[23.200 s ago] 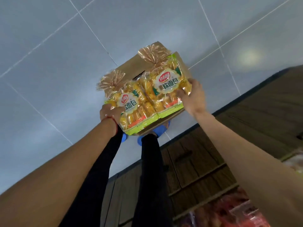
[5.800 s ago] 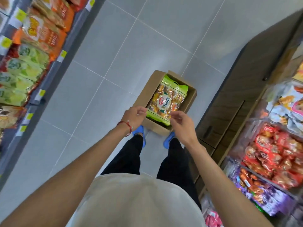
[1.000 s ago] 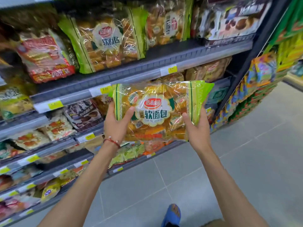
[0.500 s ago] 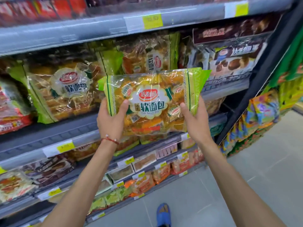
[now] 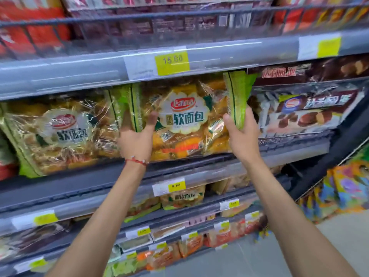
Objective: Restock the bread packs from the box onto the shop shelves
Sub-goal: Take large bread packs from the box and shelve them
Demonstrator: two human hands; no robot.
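Two hands hold one bread pack (image 5: 185, 118) up at the shelf (image 5: 99, 176), both arms stretched out from below. The left hand (image 5: 137, 141) clasps the pack's lower left corner, thumb laid over the front by the printed label and the other fingers hidden behind the wrapper. A red string bracelet (image 5: 136, 161) circles that wrist. The right hand (image 5: 242, 134) is closed on the pack's right end, where the green sealed edge stands up above its fingers.

The pack lies lengthwise, its clear wrapper showing yellow rolls, a red logo and dark lettering on a white scalloped label. It sits in the opening between the grey shelf rail above (image 5: 79, 70) and the dark shelf below, its bottom edge level with the shelf's front; whether it rests on the board or hangs just clear I cannot tell. Just to its left a second pack of the same bread (image 5: 58, 134) stands on that shelf, leaning a little, its green end close beside the held one. To the right lie dark brown cake packs (image 5: 305, 112) with round cakes pictured on them.

A yellow price tag (image 5: 172, 61) reading 15.60 is fixed to the rail straight above the held pack, and a smaller yellow tag (image 5: 176, 185) marks the rail beneath. Lower shelves carry more wrapped bread and orange packets, blurred. A strip of grey floor (image 5: 339, 236) shows at the lower right.
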